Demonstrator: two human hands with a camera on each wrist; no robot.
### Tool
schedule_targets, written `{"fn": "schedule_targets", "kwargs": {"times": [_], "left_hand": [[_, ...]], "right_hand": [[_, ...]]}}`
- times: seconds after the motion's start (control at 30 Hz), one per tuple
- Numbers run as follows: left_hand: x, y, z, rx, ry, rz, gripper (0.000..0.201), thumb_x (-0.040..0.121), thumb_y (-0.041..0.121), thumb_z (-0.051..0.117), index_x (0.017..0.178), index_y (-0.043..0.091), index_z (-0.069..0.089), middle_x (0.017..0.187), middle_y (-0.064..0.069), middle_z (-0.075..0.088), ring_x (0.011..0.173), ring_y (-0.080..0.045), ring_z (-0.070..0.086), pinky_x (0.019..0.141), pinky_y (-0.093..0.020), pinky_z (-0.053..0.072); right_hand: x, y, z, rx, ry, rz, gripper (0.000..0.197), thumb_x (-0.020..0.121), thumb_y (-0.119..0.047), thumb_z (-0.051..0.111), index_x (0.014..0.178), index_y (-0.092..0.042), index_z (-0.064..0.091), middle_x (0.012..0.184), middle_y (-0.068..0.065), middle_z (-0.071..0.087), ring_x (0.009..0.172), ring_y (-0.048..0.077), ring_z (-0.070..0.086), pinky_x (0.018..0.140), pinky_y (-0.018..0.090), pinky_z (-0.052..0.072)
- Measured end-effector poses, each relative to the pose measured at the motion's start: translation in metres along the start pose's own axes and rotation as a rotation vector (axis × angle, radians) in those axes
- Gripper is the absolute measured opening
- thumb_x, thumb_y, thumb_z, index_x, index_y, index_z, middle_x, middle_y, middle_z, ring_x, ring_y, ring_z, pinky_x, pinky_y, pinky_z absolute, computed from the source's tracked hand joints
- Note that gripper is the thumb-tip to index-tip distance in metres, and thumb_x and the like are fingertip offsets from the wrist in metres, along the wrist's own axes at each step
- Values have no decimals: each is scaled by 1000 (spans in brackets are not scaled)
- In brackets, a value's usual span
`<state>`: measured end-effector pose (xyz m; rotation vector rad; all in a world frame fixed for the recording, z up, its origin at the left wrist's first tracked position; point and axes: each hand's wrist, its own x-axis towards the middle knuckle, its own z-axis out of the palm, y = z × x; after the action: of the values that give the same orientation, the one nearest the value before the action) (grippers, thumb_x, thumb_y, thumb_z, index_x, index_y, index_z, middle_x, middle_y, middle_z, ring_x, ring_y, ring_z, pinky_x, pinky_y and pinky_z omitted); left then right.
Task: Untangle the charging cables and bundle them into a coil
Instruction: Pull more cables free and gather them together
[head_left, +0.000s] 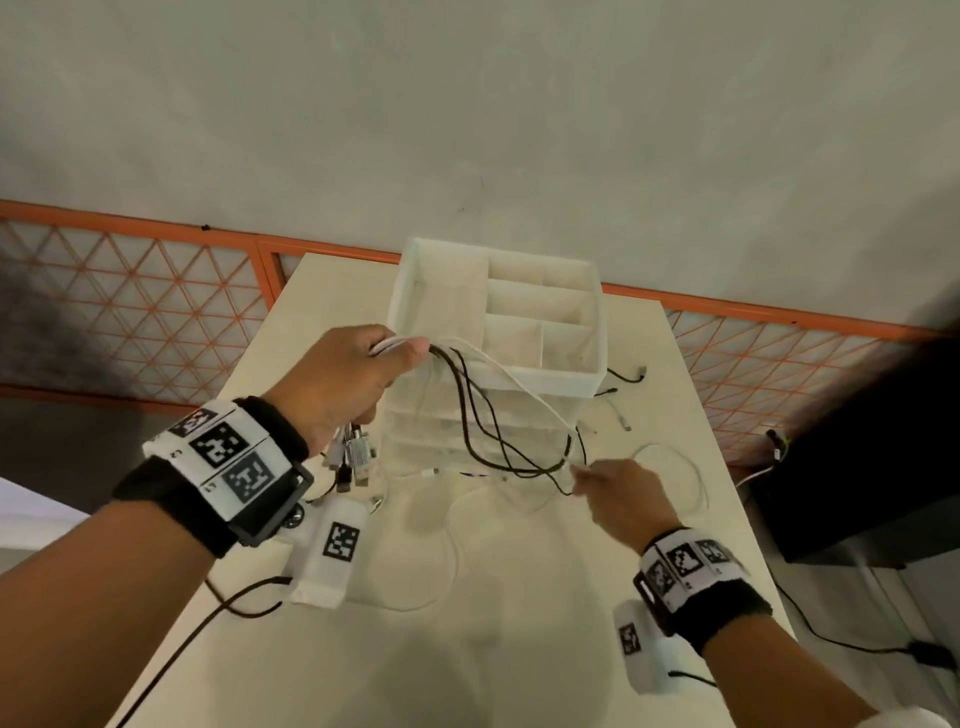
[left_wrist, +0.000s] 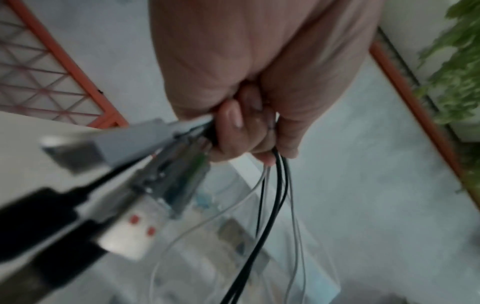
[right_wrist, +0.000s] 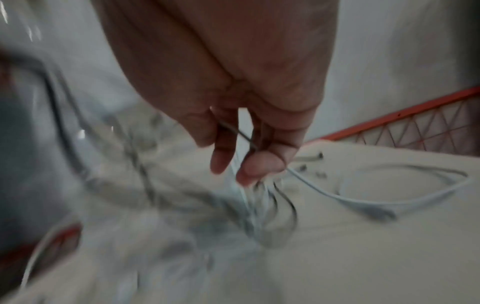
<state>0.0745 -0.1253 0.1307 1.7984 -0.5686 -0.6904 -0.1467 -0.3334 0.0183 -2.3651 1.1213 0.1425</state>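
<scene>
My left hand (head_left: 358, 374) is raised above the table and grips a bunch of black and white charging cables (head_left: 498, 415). Their USB plugs (head_left: 353, 457) hang below my fist, blurred plugs (left_wrist: 161, 174) close in the left wrist view. The strands (left_wrist: 275, 195) sag down and right to my right hand (head_left: 613, 491). That hand (right_wrist: 249, 156) pinches the cables low over the table between thumb and fingers. A white cable loop (head_left: 680, 478) lies on the table beside it, the loop (right_wrist: 389, 185) also showing in the right wrist view.
A white fabric organiser (head_left: 498, 332) with several compartments stands at the back of the cream table (head_left: 467, 649). Loose cable ends (head_left: 623, 384) lie to its right. An orange lattice railing (head_left: 130, 291) runs behind. A dark box (head_left: 872, 467) sits off the right edge.
</scene>
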Motion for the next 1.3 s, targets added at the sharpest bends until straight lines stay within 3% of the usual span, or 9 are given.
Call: {"fn": "schedule_targets", "kwargs": {"times": [0.13,0.23,0.33,0.43,0.67,0.8,0.9,1.13,1.3], "left_hand": [[1,-19,9,-80,58,-124,36,99,38,53,81,8,61,53,3,29,46,-13,19,42,-22,19],[2,-13,4,-366,127,-45,33,99,34,54,76,13,59,48,7,28,42,-11,20,38,-20,21],[0,-2,-2,-514,79,35,33,99,36,53,76,12,58,48,7,26,39,-9,18,39,-19,19],[-3,-3,3,-335,-23,-22,46,95,53,49,80,10,61,49,7,27,42,-11,19,41,-21,18],[-6,-17,20,1,-221,-205,47,99,48,46,83,6,63,50,3,31,42,-13,18,42,-23,17],[-10,-20,17,-19,-218,-197,50,97,50,49,90,3,65,50,6,32,43,-12,19,43,-23,18],[-12,-22,12,-91,-210,-216,59,96,58,40,89,4,65,51,6,31,43,-12,19,44,-26,19],[-21,-30,9,-11,-172,-153,34,95,35,60,87,2,66,49,7,33,49,-13,20,44,-22,18],[-32,-24,17,222,-175,2,27,95,33,61,90,10,73,43,16,46,35,-2,39,43,-16,26]], "right_hand": [[4,-18,-87,394,606,-146,33,90,-47,53,109,-28,73,104,10,65,83,25,63,72,27,44],[6,-9,-106,391,734,36,35,90,-50,61,111,-24,72,116,16,63,101,30,61,78,27,39],[20,15,-83,294,448,354,40,92,-53,55,110,-20,68,116,14,69,107,37,65,87,34,47],[31,13,-75,351,296,304,40,91,-50,49,87,-15,67,86,11,74,80,33,74,84,51,60],[43,-57,-150,615,529,-185,6,96,-35,62,101,-36,66,109,-11,72,77,19,76,77,47,62],[49,-55,-178,627,635,-290,35,94,-22,66,121,-42,58,121,-10,70,78,15,76,93,47,58],[48,-32,-157,528,651,-260,46,93,-28,68,135,-34,52,127,-9,67,97,17,73,93,23,50],[16,51,-28,-9,-42,101,77,85,-9,68,154,-15,34,160,6,36,146,23,37,116,29,29],[-27,17,-45,-62,-142,-75,67,83,-29,77,144,-33,50,144,-5,52,115,11,58,101,26,44]]}}
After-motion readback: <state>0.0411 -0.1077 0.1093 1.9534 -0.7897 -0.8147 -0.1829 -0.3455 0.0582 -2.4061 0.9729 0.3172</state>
